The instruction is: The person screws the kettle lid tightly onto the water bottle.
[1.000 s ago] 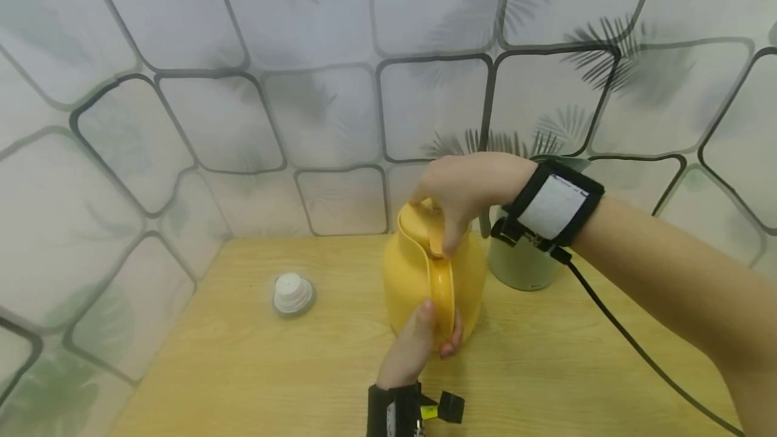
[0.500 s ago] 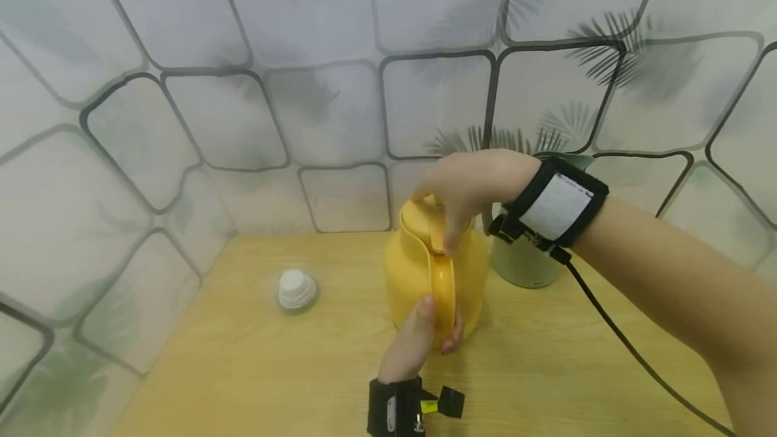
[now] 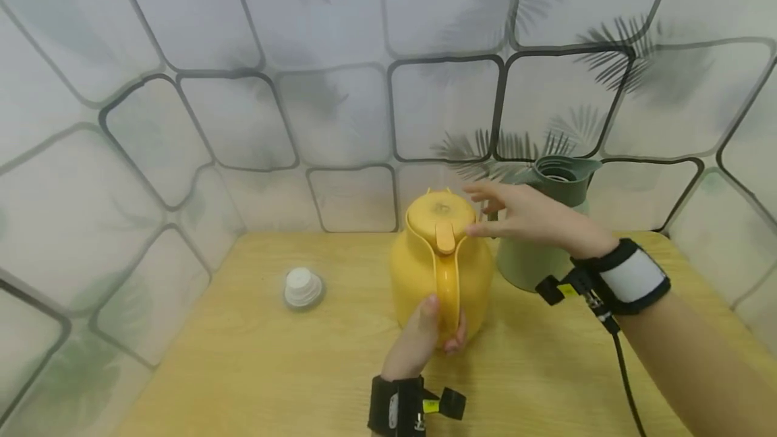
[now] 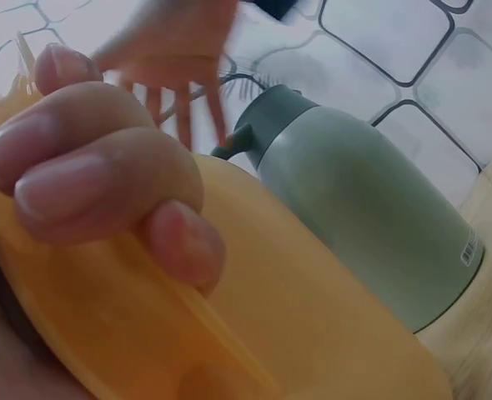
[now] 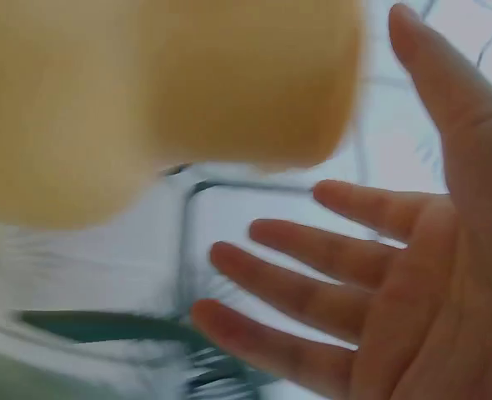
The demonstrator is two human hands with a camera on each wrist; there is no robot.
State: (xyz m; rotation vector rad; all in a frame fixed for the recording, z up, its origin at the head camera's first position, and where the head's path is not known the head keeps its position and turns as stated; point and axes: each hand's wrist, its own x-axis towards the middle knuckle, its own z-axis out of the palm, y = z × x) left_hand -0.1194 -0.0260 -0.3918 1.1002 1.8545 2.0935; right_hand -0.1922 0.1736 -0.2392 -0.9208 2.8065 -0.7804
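Where left hand (image 3: pixel 415 337) grips yellow jug (image 3: pixel 414 275), handle (image 3: pixel 448 283) partly hidden.

Head cam is looking fwd & down from the near side, at mod. dist., framing the whole glossy yellow round-bellied jug (image 3: pixel 413 278) & pale dark-gridded far wall (image 3: pixel 340 123). L wrist cam (image 3: pixel 452 403), small black cube, is peering, tilted, v. close past the left hand (image 3: pixel 414 339) toward far right. R wrist cam (image 3: pixel 550 290), same type, is facing the wall along the right hand (image 3: pixel 528 216). Head & L wrist views are sharing both hands, yellow jug & tapered matte green jug (image 4: pixel 354 200).
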